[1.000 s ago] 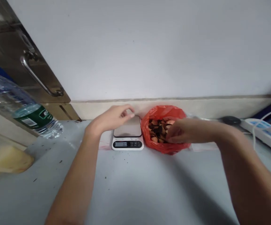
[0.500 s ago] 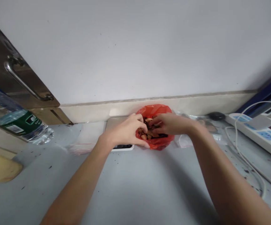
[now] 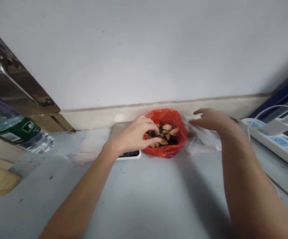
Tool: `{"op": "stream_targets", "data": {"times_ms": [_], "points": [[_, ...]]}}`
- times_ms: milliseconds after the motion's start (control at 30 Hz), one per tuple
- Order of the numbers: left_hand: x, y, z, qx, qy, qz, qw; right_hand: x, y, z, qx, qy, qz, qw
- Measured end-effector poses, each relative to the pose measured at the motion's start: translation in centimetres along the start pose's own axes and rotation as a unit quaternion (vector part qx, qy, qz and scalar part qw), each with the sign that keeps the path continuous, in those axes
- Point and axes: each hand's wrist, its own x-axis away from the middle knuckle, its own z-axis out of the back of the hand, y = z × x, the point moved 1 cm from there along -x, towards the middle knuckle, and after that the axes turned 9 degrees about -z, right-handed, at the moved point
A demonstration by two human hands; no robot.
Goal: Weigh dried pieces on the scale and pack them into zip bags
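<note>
A red plastic bag [image 3: 164, 153] stands with its mouth wide, holding brown and tan dried pieces [image 3: 167, 134]. My left hand [image 3: 140, 134] reaches over the bag's left rim. Its thumb and curved fingers are apart above the pieces; some fingertips are hidden, and I see nothing held between them. Partly under my left hand and wrist is a flat scale [image 3: 131, 154] with a dark display strip. To the right of the red bag, my right hand [image 3: 208, 119] hovers with fingers apart and nothing in them. Below it lie clear plastic bags [image 3: 203, 142].
Flat clear bags [image 3: 91, 146] lie left of the scale. A water bottle [image 3: 21, 131] with a green label is at the left, above a yellowish container [image 3: 0, 179]. A white power strip [image 3: 278, 139] with a cable lies at the right. The wall closes off the back.
My right hand has come out of the red bag and moved right, over the clear bags, its fingers spreading. My left hand stays at the bag's left rim. More of the dried pieces show.
</note>
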Motion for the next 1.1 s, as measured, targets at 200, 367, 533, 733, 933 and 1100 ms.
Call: {"op": "stream_targets", "data": {"times_ms": [200,367,533,733,933,1100], "points": [[-1.2,-0.1,-2.6,-0.060,-0.005,0.015,0.998,-0.3,0.8,-1.2,0.031,-0.042,-0.078,0.996],[-1.0,-0.9,-3.0,-0.080,-0.064,0.050,0.993,1.2,-0.1,1.0,0.016,-0.016,-0.108,0.994],[-0.8,-1.4,-1.6,-0.068,0.059,0.026,0.996,3.9,-2.3,4.1,-0.125,0.096,-0.115,0.981],[-0.2,-1.3,0.7,0.098,0.315,0.026,0.944,6.6,-5.4,4.8,-0.383,-0.007,0.005,0.924],[0.9,-0.8,2.3,0.239,0.233,0.028,0.942,6.2,-7.6,1.9,-0.460,-0.285,0.121,0.833],[1.6,-2.3,3.0,0.214,0.319,0.107,0.917,4.5,-7.1,-0.1,-0.490,-0.290,0.119,0.813]]}}
